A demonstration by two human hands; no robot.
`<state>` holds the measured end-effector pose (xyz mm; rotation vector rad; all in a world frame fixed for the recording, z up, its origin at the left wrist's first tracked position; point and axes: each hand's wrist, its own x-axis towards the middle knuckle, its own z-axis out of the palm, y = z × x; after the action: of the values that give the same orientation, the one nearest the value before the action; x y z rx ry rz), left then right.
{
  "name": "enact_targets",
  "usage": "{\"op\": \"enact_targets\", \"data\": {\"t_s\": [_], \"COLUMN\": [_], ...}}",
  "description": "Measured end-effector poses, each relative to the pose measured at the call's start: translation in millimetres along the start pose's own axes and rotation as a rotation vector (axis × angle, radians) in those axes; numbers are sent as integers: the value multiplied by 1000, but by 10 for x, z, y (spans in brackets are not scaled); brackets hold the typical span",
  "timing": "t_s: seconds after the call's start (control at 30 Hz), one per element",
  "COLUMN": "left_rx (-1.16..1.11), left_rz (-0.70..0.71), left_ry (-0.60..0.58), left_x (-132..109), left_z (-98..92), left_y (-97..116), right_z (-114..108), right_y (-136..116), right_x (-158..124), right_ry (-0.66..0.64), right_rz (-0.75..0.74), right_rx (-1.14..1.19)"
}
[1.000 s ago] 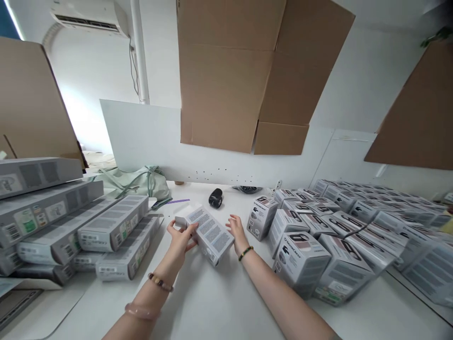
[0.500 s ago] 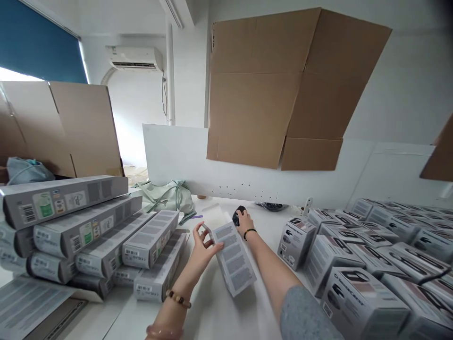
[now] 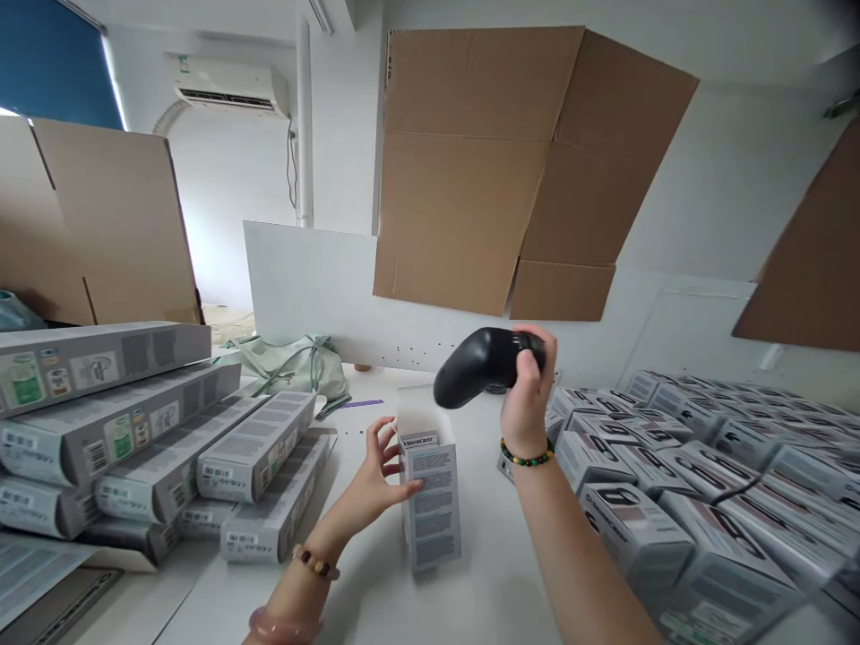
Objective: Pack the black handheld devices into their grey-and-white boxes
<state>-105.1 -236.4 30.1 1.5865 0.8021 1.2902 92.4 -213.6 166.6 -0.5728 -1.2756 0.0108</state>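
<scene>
My right hand (image 3: 528,394) is raised above the white table (image 3: 484,573) and closed round a black handheld device (image 3: 480,365), lifted clear of the surface. My left hand (image 3: 376,479) steadies a grey product box (image 3: 430,502) that stands upright on the table with its top flap open; the fingers are spread along the box's left side. The black device hangs a little above and to the right of the box's open top.
Long grey boxes (image 3: 167,439) are stacked at the left. Several small grey boxes (image 3: 678,475) crowd the right side of the table. A pale green bag (image 3: 288,363) lies by a white partition (image 3: 315,287). Flattened cardboard (image 3: 511,170) hangs above.
My right hand picked up the black device from the back of the table and lifted it. The grey box went from tilted to standing upright under my left hand.
</scene>
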Motion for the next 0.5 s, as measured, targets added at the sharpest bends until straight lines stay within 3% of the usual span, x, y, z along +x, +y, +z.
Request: {"op": "enact_targets", "data": {"t_s": [0.1,0.2,0.27,0.37,0.5], "left_rx": [43,92,135,214,364], "left_rz": [48,71,71,72,96], "left_ry": [-40,-55,-53,-72,-107], "left_x": [-15,-29,-40,-62,-95], "left_z": [80,125,139,159,210], "left_y": [23,32,30,24,17], "right_z": [-47,-84,-155,-305,-457], "right_y": [-191,-105,4,113,178], "right_x": [-144,-353,-467,-556,-612], "right_ry": [-333,-672,-826,-927,-955], "right_rz": [22,144,233,280,190], "right_rx": [1,-117,-194,-250,-229]}}
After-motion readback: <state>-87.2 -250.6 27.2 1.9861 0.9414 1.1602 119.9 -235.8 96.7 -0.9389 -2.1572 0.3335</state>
